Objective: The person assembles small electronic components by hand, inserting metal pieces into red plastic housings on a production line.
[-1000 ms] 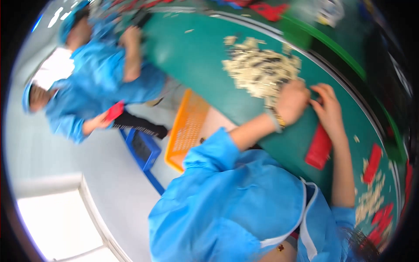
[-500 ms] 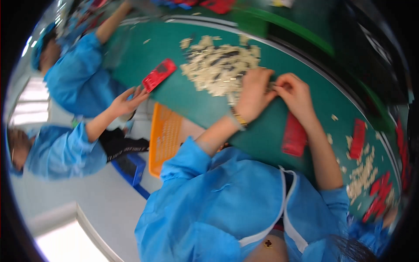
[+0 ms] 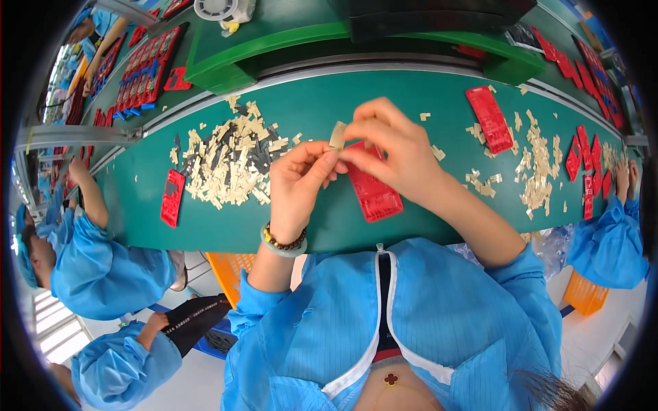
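My left hand (image 3: 299, 181) pinches a small cream-coloured strip (image 3: 337, 135) between thumb and fingertips. My right hand (image 3: 397, 147) meets it there, thumb and fingers closed at the same strip's edge. Beneath the hands a red plastic housing (image 3: 379, 197) lies flat on the green table, its upper part covered by my fingers. Left of my left hand spreads a large heap of cream and dark grey strips (image 3: 229, 161).
Another red housing (image 3: 172, 198) lies left of the heap, and one more (image 3: 489, 120) at the right among loose strips (image 3: 541, 164). A green-edged shelf (image 3: 288, 44) runs along the back. Co-workers in blue sit left and right. An orange basket (image 3: 229, 274) stands below the table edge.
The view has swung level and sharpened, so the scene has turned in the picture. My hands stay together, the cream strip now showing between them. A co-worker's hand has left the left-hand red housing.
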Demonstrator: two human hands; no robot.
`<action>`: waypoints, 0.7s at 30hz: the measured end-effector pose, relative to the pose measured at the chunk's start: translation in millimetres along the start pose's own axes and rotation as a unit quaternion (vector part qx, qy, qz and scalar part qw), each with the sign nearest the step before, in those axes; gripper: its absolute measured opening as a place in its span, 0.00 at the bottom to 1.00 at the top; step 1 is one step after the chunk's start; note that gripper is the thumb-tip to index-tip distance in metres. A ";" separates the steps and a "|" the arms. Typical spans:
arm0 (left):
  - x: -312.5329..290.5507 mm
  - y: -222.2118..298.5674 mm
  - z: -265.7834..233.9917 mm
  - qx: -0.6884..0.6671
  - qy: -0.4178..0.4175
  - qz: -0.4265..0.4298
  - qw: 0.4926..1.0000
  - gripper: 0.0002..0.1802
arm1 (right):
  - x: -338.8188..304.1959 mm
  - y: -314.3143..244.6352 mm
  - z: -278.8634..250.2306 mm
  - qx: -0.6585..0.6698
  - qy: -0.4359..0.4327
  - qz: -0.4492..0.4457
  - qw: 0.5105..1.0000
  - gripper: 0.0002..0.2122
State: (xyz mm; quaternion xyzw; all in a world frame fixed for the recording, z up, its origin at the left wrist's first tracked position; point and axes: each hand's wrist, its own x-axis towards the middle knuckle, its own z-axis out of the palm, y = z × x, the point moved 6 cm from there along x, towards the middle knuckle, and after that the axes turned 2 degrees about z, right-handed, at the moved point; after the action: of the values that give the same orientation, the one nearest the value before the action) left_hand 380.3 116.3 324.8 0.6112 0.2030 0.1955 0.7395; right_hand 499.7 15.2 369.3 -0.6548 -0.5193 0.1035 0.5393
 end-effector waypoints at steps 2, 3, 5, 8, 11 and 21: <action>1.0 -0.8 2.6 -0.013 0.002 -0.001 1.000 0.05 | -9.0 -6.0 -3.5 -0.035 0.002 -0.055 0.998 0.08; 1.7 8.3 5.8 0.044 -0.028 0.078 0.996 0.04 | -12.0 -6.1 -5.0 -0.002 -0.004 -0.036 0.999 0.07; -0.1 17.8 14.2 0.140 -0.040 0.164 0.976 0.05 | -19.7 -5.1 -8.5 0.029 -0.007 -0.011 0.999 0.06; -7.5 44.5 39.1 0.334 -0.035 0.356 0.872 0.06 | -30.8 1.3 -18.7 0.037 -0.006 0.008 0.999 0.06; -26.9 45.5 59.1 0.289 -0.179 0.402 0.850 0.07 | -56.8 35.3 -57.4 -0.152 0.011 0.114 0.982 0.08; -28.3 29.9 63.5 0.443 -0.111 0.536 0.709 0.12 | -46.0 3.3 -26.8 0.001 -0.180 0.074 0.981 0.08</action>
State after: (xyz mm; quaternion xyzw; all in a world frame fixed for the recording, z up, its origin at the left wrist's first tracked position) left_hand 389.4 54.0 366.8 0.8922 -0.1796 0.3774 0.1714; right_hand 500.0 -36.8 357.8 -0.6613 -0.5581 0.2600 0.4285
